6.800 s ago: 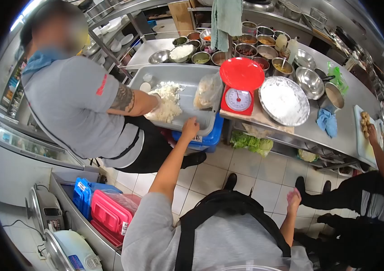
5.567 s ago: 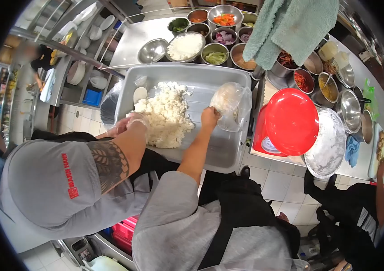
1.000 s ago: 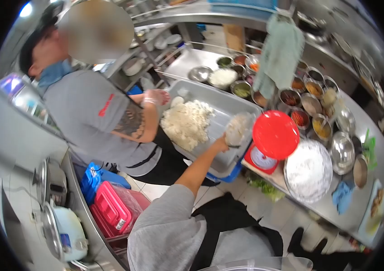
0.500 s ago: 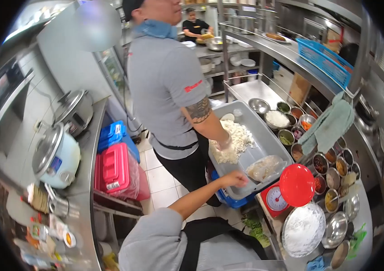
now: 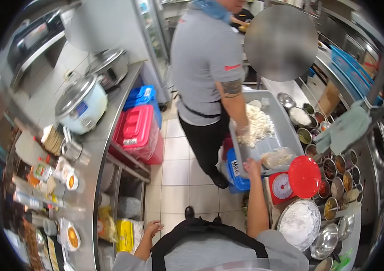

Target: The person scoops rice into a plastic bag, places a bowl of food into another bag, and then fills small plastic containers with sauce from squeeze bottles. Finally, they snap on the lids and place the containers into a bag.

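Observation:
My right hand (image 5: pixel 252 167) reaches over the near corner of a large grey tub (image 5: pixel 291 135), fingers apart at its rim, beside a clear plastic bag (image 5: pixel 277 158) with pale contents. Low at my left side, my left hand (image 5: pixel 154 228) holds nothing; its fingers are loosely stretched out. White crumbled food (image 5: pixel 259 124) lies heaped in the tub. A co-worker's hand (image 5: pixel 242 129) is in that heap. Right of my right hand stand a red kitchen scale (image 5: pixel 281 186) with a red pan (image 5: pixel 307 177) and a foil-like, silvery white round (image 5: pixel 299 224).
Several metal containers of ingredients (image 5: pixel 329 168) line the right counter, with a hanging green cloth (image 5: pixel 345 126) above. The co-worker (image 5: pixel 205 67) stands beyond the tub. A rice cooker (image 5: pixel 82 106) sits on the left counter (image 5: pixel 90 176); red (image 5: pixel 134 128) and blue bins (image 5: pixel 141 97) stand beside it.
My left hand has drawn back from the tub to my left side. My right hand has come into view at the tub's near corner. The view has tilted down and turned left.

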`<state>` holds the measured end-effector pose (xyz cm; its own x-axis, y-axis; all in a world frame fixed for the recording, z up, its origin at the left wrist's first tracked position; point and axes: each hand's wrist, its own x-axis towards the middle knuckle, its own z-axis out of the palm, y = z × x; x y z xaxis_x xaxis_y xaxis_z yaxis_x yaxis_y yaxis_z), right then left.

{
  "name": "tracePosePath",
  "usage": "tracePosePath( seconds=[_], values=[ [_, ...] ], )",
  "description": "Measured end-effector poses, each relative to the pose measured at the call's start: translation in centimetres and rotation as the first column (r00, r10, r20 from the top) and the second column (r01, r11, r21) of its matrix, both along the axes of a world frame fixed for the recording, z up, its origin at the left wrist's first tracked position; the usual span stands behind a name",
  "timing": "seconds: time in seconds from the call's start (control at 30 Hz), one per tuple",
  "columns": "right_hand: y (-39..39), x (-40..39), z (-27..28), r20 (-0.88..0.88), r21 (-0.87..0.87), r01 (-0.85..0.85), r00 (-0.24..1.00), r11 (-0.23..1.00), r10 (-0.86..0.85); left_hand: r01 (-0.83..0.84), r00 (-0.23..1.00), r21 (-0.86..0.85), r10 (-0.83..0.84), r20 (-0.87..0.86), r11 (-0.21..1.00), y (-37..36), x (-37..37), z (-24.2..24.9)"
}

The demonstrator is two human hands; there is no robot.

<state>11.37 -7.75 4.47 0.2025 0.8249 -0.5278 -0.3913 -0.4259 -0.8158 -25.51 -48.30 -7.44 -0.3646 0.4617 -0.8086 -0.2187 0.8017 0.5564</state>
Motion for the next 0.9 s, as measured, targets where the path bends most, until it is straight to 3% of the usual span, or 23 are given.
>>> tracePosePath(
  seconds=[0.03, 0.07, 0.1, 0.17, 0.2, 0.27, 0.33, 0.37, 0.4, 0.43, 0.47, 0.5, 0.57, 0.63, 0.67, 0.73, 0.77, 0.83, 0.9],
  values=[
    [-0.3, -0.3, -0.1, 0.01, -0.007, -0.048, 0.999, 0.999, 0.048, -0.18, 0.983, -0.037, 0.181, 0.031, 0.983, -3.6, -0.5, -1.4],
    [-0.3, -1.4, -0.1, 0.015, 0.106, -0.089, 0.996, 0.99, 0.088, -0.372, 0.925, -0.075, 0.376, 0.059, 0.925, -6.6, -0.6, -2.8],
    [-0.7, -3.5, -0.1, 0.02, 0.213, -0.155, 0.988, 0.965, 0.154, -0.455, 0.884, -0.087, 0.461, 0.072, 0.886, -9.3, 0.0, -4.2],
    [-4.1, -8.5, 1.6, 0.044, 0.251, -0.443, 0.893, 0.86, 0.448, -0.193, 0.968, -0.404, 0.241, 0.073, 0.894, -14.8, 2.0, -7.0],
    [-6.3, -11.3, 2.1, 0.052, 0.212, -0.567, 0.82, 0.796, 0.57, -0.301, 0.925, -0.415, 0.368, 0.09, 0.858, -16.8, 2.4, -8.2],
    [-11.1, -17.2, 1.3, -0.007, 0.135, -0.802, 0.586, 0.581, 0.81, -0.147, 0.887, -0.186, 0.212, 0.41, 0.972, -20.0, 3.2, -10.2],
    [-16.7, -23.8, 1.2, -0.012, 0.117, -0.955, 0.274, 0.273, 0.962, -0.003, 0.813, 0.159, -0.09, 0.576, 0.987, -21.6, 3.8, -11.2],
    [-20.0, -26.5, 1.8, 0.006, 0.108, -0.989, 0.106, 0.105, 0.994, 0.258, 0.73, -0.078, -0.141, 0.669, 0.963, -20.0, 0.4, -5.3],
    [-23.0, -29.3, 2.7, 0.027, 0.079, -0.995, -0.065, -0.067, 0.998, 0.421, 0.907, -0.008, -0.42, 0.034, 0.907, -22.1, -0.1, -10.1],
    [-25.6, -32.0, 3.4, 0.023, 0.069, -0.992, -0.108, -0.11, 0.994, 0.31, 0.921, 0.01, -0.298, -0.252, 0.951, -21.5, -2.3, -4.6],
    [-28.0, -34.6, 3.9, 0.094, 0.088, -0.926, -0.359, -0.366, 0.929, 0.029, 0.926, -0.064, -0.051, -0.374, 0.998, -20.9, -3.9, -0.1],
    [-29.9, -36.9, 4.4, 0.16, 0.092, -0.795, -0.583, -0.6, 0.797, -0.169, 0.89, 0.037, 0.168, -0.424, 0.985, -21.1, -5.3, 3.5],
    [-33.0, -41.2, 5.4, 0.205, 0.078, -0.695, -0.691, -0.715, 0.694, -0.41, 0.684, 0.319, 0.519, -0.512, 0.855, -22.3, -7.6, 8.7],
    [-35.7, -45.6, 5.7, 0.246, 0.07, -0.586, -0.774, -0.807, 0.583, -0.496, 0.243, 0.303, 0.465, -0.852, 0.814, -24.1, -9.8, 9.8],
    [-36.7, -47.6, 5.5, 0.269, 0.12, -0.585, -0.759, -0.802, 0.594, -0.525, 0.24, 0.292, 0.468, -0.851, 0.8, -25.7, -10.5, 10.6],
    [-39.3, -51.7, 6.2, 0.319, 0.191, -0.574, -0.731, -0.796, 0.603, -0.712, 0.107, 0.323, 0.551, -0.827, 0.623, -28.6, -11.7, 13.1],
    [-40.7, -53.9, 7.0, 0.351, 0.212, -0.565, -0.718, -0.798, 0.602, -0.727, 0.106, 0.314, 0.552, -0.827, 0.611, -30.3, -12.2, 13.8],
    [-43.5, -59.1, 6.1, 0.389, 0.317, -0.552, -0.666, -0.771, 0.637, -0.579, -0.057, 0.591, 0.695, -0.717, 0.562, -33.2, -13.4, 14.8],
    [-46.7, -63.9, 5.6, 0.387, 0.311, -0.61, -0.619, -0.729, 0.683, -0.598, -0.091, 0.613, 0.716, -0.692, 0.517, -34.3, -15.4, 17.0]
  ],
)
